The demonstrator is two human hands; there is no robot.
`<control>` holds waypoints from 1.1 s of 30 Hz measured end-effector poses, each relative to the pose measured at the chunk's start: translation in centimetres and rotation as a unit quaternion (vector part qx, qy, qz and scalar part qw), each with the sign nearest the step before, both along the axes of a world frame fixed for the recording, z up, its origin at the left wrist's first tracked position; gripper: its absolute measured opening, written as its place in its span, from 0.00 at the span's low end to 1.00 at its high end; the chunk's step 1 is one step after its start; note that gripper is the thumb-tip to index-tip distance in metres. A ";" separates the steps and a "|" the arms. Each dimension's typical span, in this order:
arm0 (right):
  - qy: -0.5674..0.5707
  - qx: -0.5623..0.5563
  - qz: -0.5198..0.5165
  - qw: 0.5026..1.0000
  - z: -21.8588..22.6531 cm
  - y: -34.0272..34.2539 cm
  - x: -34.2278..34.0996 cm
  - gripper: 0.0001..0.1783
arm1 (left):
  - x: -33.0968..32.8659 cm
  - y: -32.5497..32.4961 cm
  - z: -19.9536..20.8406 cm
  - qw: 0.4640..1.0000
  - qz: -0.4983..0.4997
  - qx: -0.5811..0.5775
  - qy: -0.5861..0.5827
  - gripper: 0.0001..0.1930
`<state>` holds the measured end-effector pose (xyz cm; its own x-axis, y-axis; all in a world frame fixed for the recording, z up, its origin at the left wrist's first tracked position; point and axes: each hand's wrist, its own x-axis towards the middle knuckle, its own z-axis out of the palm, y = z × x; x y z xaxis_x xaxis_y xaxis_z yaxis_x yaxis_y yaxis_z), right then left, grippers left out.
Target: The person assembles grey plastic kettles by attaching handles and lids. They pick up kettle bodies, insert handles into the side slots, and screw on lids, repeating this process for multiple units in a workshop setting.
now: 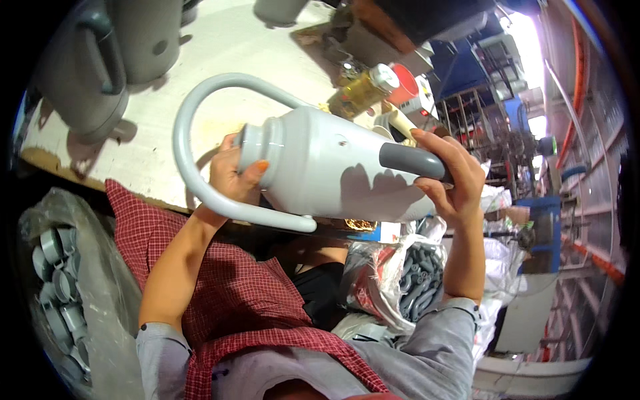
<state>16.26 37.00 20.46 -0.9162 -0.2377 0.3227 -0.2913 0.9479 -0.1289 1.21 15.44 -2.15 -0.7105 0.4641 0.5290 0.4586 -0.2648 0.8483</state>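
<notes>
I hold a pale grey thermos jug body (313,160) on its side above the table edge, its neck toward my left. My left hand (233,175) is closed round the ringed neck, some fingers hidden behind it. A long curved carrying handle (183,133) loops past this hand, one end meeting the jug's shoulder on the near side. At the other end, my right hand (459,175) pinches the dark grey side grip (410,160) between thumb and fingers. Both thumbs have orange on their tips. A small hole shows in the jug's wall.
Similar grey jugs (80,73) stand on the white table (220,40) at far left. A yellowish bottle (363,93) and a red cup (405,83) sit beyond my jug. A plastic bag of grey rings (57,293) lies lower left; a white sack (380,293) holds dark grey grips (421,280).
</notes>
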 end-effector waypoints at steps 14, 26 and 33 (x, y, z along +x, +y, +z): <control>-0.091 0.024 -0.018 0.995 -1.8 -1.3 -4.5 0.23 | -0.7 -0.5 0.4 0.999 0.026 0.000 0.039 0.25; -0.114 -0.003 -0.021 0.993 -1.6 -2.0 -4.8 0.20 | -0.7 -0.2 -0.1 0.996 0.062 0.003 0.072 0.26; -0.107 0.020 -0.019 0.994 -1.7 -1.7 -4.8 0.20 | -0.6 -0.1 -0.1 0.992 0.081 0.004 0.094 0.24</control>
